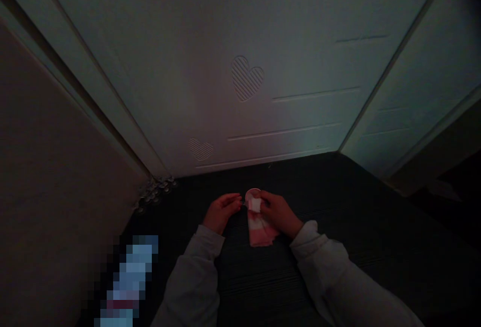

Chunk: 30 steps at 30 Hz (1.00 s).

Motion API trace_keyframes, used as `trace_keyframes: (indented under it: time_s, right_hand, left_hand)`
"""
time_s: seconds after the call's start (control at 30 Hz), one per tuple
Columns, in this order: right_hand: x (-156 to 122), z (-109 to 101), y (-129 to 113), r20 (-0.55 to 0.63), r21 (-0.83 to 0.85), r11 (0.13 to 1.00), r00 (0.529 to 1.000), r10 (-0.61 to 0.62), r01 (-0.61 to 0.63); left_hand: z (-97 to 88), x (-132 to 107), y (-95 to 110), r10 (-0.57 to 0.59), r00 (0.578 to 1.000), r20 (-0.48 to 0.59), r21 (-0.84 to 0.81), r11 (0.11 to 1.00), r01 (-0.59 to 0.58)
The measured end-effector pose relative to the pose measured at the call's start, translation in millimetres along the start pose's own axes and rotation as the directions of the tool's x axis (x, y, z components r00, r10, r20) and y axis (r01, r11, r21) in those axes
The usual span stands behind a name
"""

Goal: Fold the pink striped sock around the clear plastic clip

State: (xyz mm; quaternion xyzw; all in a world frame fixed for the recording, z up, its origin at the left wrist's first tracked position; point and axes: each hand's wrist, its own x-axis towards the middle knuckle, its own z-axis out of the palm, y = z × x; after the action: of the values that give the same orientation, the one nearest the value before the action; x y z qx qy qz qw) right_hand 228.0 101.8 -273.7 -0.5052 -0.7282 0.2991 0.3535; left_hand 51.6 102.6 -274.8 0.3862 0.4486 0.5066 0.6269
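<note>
The cloth [259, 236] is banded pink and white, the sleeves [195, 277] grey, the tabletop [259, 287] near-black.

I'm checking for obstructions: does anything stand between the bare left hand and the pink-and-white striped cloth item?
Only a tiny, dim object shows in the gap, too small to identify. Nothing else visible separates the left hand from the striped cloth item, which the right hand holds.

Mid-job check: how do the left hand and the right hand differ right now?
The right hand grips the cloth near its top; the left hand is beside the cloth's edge, and whether it pinches anything is unclear. The left hand points right; the right hand points left. Both come out of pale sleeves.
</note>
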Motion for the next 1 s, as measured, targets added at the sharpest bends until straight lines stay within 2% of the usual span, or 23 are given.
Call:
trace_keyframes:
  time_s: [0.3,0.43,0.53,0.7,1.0]
  right_hand:
    - [2,1,5,0.024,0.085,0.995,0.999,0.048,-0.050]
    - [3,2,6,0.028,0.082,0.995,0.998,0.049,-0.051]
    - [3,3,7,0.028,0.057,0.998,0.999,0.035,-0.037]
    - [3,5,7,0.004,0.045,0.999,1.000,0.027,-0.028]
    - [0,4,0,-0.043,0.083,0.997,0.999,0.014,-0.010]
  left_hand:
    - [-4.4,2,-3,0.006,0.999,0.048,0.016,1.000,-0.007]
    - [-2.9,3,-5,0.027,0.999,0.033,0.003,1.000,-0.027]
    - [1.7,1,-6,0.077,0.997,-0.002,0.037,0.996,-0.076]
    - [9.5,-2,-13,0.195,0.978,-0.080,0.195,0.965,-0.176]
    - [12.1,-7,-17,0.325,0.940,-0.101,0.351,0.896,-0.272]
